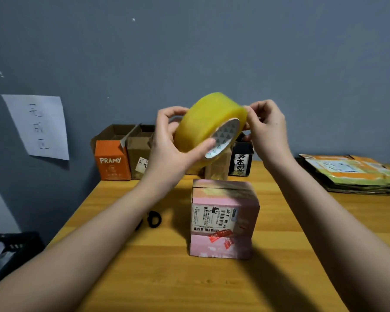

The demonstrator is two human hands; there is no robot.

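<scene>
The tape [208, 122] is held in the air between both hands, above the box [225, 219] and clear of it. The left hand [167, 143] grips the roll from its left side: the thumb lies across the lower rim at the core, and the fingers curl round the far face. The right hand [268, 129] pinches the upper right edge of the roll. The roll is tilted, with its patterned core facing down and right. The box stands on the desk [144, 278].

Hidden or unclear:
- most of the left fingers, behind the roll;
- any loose tape end at the right-hand pinch;
- the scissors [154, 219], partly behind the left forearm;
- the cartons [112, 161] at the wall, partly covered by roll and hands;
- the mailer stack [351, 174], cut by the right edge.
</scene>
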